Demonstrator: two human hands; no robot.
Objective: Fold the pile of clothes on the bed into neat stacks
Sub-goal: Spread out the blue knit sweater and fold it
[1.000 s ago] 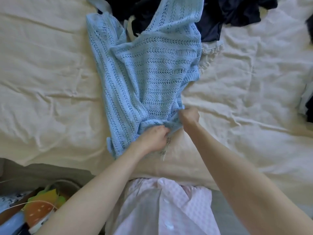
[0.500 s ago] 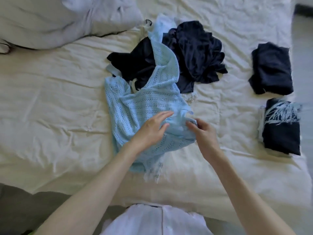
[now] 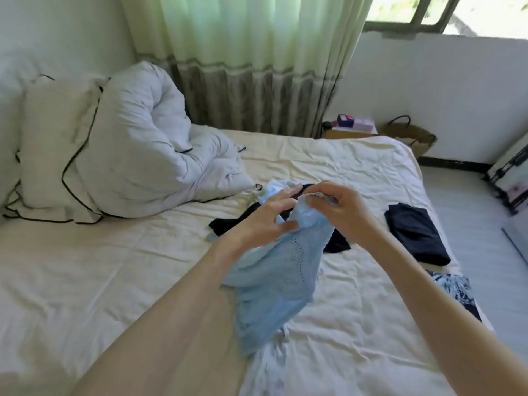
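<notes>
White walls (image 3: 428,90), green curtain (image 3: 257,38), sunlit window (image 3: 445,12).

A white pillow (image 3: 54,144) with dark piping leans beside a bunched white duvet (image 3: 148,138). Pale green curtains (image 3: 251,58) hang behind. A woven basket (image 3: 411,135) stands near a low table holding what may be boxes (image 3: 354,122).
</notes>
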